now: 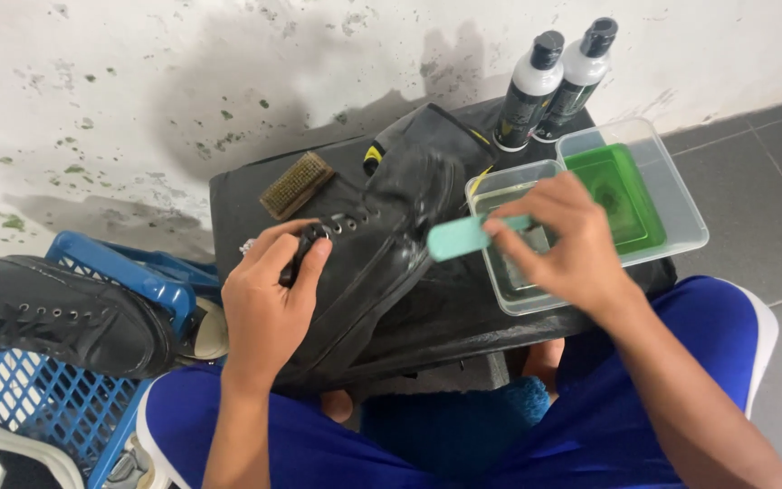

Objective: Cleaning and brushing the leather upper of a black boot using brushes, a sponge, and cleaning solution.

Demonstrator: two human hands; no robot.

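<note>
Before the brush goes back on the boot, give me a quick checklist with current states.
1. Boot steadied: ok, left hand grips it at the eyelets.
2. Brush held: ok, right hand pinches its teal handle.
3. Brush bristles wet: cannot tell, they face away.
4. Water within reach: ok, clear tub sits right under the right hand.
5. Green tub clear of the hands: ok, it lies behind the right hand.
6. Bottles upright and capped: ok, both stand at the wall.
</note>
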